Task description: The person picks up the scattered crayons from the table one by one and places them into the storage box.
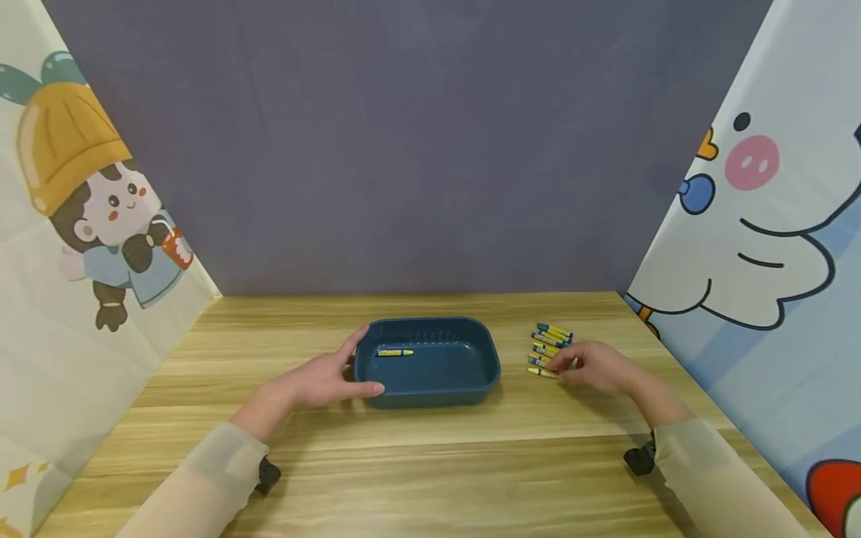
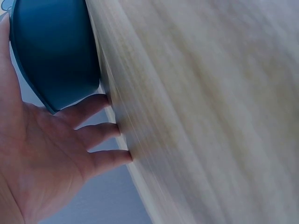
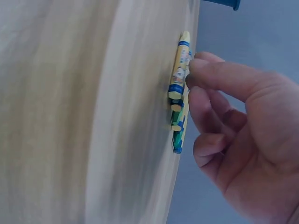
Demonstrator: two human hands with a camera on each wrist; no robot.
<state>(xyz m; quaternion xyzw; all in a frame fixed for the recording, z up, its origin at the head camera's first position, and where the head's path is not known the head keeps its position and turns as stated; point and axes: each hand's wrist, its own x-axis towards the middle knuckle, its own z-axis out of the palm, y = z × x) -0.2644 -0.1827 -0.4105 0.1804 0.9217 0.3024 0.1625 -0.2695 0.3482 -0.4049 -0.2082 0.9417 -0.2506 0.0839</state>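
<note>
Steadying the blue tray [image 1: 430, 388] with our open left hand [image 1: 323, 379], our right hand [image 1: 599, 366] pinches a crayon [image 1: 542, 371] from the row [image 1: 550, 345] on the counter [image 1: 430, 463].

Legible text: none in any view.

Small yellow-and-blue wrapped crayons [image 1: 550, 350], row on the wooden table: wrappers carry printed markings, seemingly a small picture and lettering in the right wrist view [image 3: 180, 77], too blurred to read.

Single yellow-and-blue wrapped crayon [image 1: 394, 352] inside the dark blue plastic tray [image 1: 471, 388]: wrapper print too small to read.

Cartoon-printed side panels: pictures only, no words or numbers.
</note>
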